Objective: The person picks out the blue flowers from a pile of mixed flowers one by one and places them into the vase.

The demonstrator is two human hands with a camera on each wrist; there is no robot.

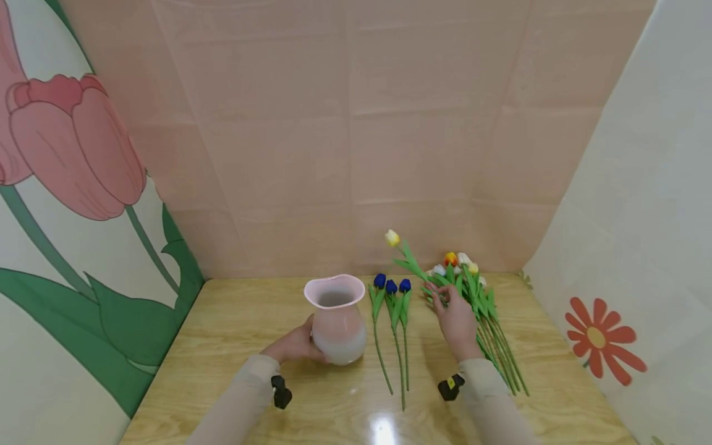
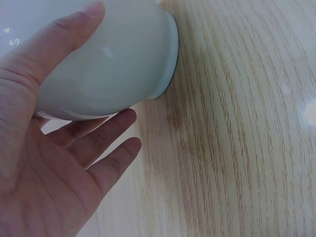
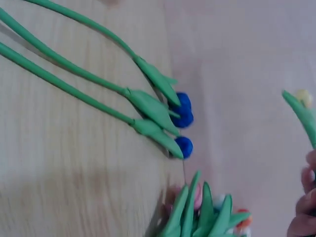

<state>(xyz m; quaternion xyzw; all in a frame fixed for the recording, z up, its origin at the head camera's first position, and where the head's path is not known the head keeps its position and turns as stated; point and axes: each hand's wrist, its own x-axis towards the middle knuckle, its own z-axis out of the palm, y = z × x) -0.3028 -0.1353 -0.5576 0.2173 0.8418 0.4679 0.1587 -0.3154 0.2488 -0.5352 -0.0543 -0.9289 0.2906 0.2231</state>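
Note:
My left hand (image 1: 295,343) holds a pink-and-white vase (image 1: 340,334) with a wavy rim by its lower left side. In the left wrist view the thumb lies along the vase's pale body (image 2: 113,69), and the fingers reach round its other side near the foot. My right hand (image 1: 458,321) pinches the stem of a yellow-and-white tulip (image 1: 392,238), its bloom raised and pointing up and left. That hand is above a bunch of mixed tulips (image 1: 484,306). Only its fingertips (image 3: 303,217) show at the right wrist view's edge.
Three blue tulips (image 1: 392,287) lie side by side on the wooden table (image 1: 239,321) between the vase and the bunch. A pink backdrop (image 1: 345,154) stands behind the table, with flower-printed cloth (image 1: 645,247) at the sides.

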